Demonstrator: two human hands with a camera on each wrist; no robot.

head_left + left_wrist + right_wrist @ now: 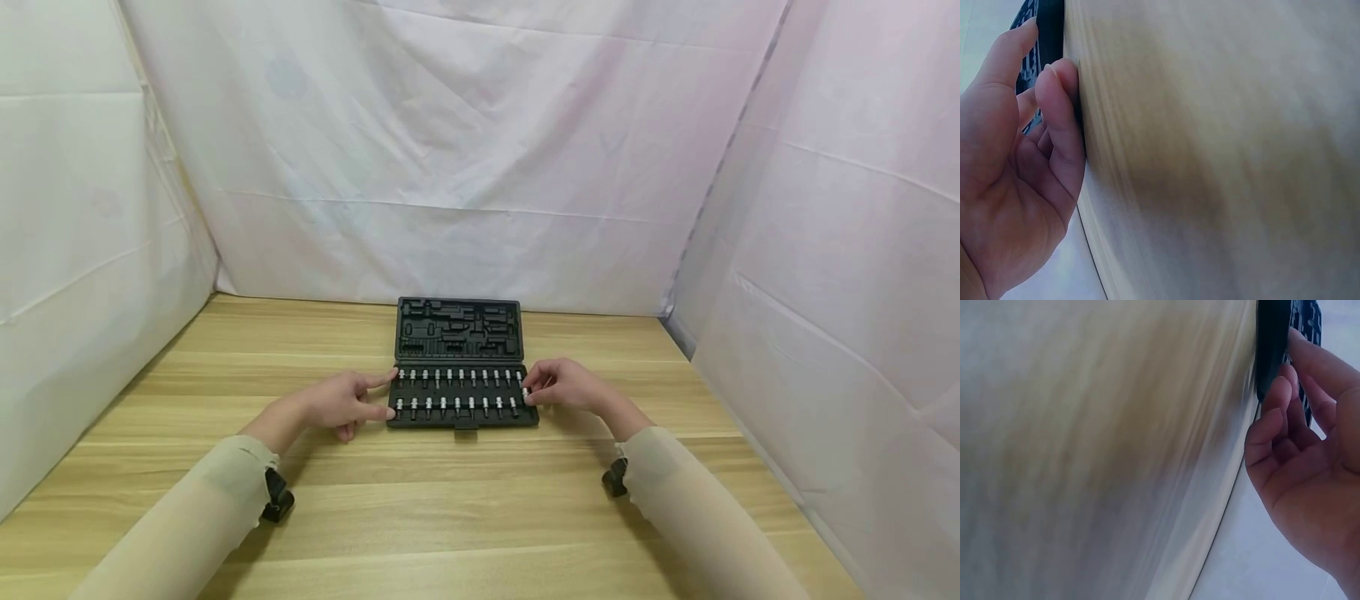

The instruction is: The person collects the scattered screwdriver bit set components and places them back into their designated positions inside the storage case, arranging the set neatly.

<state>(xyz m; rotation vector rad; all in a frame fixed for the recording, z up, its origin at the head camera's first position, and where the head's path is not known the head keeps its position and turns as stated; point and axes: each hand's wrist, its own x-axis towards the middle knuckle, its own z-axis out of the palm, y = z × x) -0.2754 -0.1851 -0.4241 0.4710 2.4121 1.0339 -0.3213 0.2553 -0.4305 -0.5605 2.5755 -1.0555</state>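
A black socket case (464, 393) lies with its lid raised on the wooden table in the head view. Two rows of silver bit sockets (457, 403) with dark tips fill its lower half. At the right end, my right hand (570, 387) pinches one bit socket (527, 392) between thumb and fingers, right over the tray; its tip is hidden. My left hand (341, 402) touches the case's left side, index finger straight at the upper corner and thumb at the lower one. In both wrist views, the hands' fingers overlap the dark case edge (1051, 37).
The lid (460, 328) leans back behind the sockets and shows moulded recesses. A latch (466, 429) sticks out at the front of the case. White cloth (450, 150) hangs behind the wooden table (450, 517) and along both sides.
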